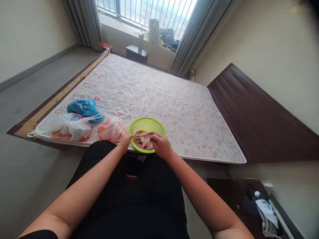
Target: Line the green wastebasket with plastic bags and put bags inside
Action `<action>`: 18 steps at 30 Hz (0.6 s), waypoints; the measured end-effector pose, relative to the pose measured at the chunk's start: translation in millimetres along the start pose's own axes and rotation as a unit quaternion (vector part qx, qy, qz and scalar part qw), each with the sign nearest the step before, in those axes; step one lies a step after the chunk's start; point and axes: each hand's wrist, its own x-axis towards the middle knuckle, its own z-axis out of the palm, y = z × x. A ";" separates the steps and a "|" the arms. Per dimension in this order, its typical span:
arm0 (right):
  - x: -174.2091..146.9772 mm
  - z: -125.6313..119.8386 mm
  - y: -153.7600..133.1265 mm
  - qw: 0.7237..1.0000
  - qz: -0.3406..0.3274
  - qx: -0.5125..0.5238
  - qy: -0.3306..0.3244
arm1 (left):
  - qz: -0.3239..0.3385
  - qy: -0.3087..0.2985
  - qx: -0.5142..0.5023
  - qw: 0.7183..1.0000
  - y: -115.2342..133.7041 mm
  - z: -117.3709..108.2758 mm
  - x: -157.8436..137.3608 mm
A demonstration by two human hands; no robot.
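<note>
A lime-green plastic basket [147, 120] sits at the near edge of the mattress, right in front of my body. Inside it lies a bunched pinkish-beige cloth [144, 139] with a small pale tag on it. My left hand [126, 142] is closed on the basket's left rim, thumb toward the inside. Over the right side of the basket, my right hand [161, 144] pinches the cloth between closed fingers. Part of the cloth is hidden behind that hand.
Left of the basket lie a blue plastic bag [84, 109] and two white-and-orange plastic bags [72, 127]. The bare mattress [159, 89] rests in a bed with a dark headboard [264, 119]. A dark nightstand [221, 199] stands at lower right.
</note>
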 end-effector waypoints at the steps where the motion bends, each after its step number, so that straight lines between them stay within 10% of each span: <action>1: 17.8 6.5 7.7 0.995 -0.027 -0.055 -0.081 | 0.005 -0.002 0.023 1.000 -0.9 -1.6 -1.0; 4: 54.8 35.3 35.8 0.938 -0.086 -0.164 -0.292 | 0.036 -0.019 0.093 0.995 -0.8 -7.3 -4.7; 9: 64.9 86.0 67.3 0.867 -0.160 -0.192 -0.431 | 0.092 -0.143 0.167 0.971 0.1 -23.1 -9.5; 18: 25.8 143.6 65.9 0.896 0.088 -0.275 -0.339 | 0.103 -0.171 0.274 0.941 -44.5 -31.6 -28.9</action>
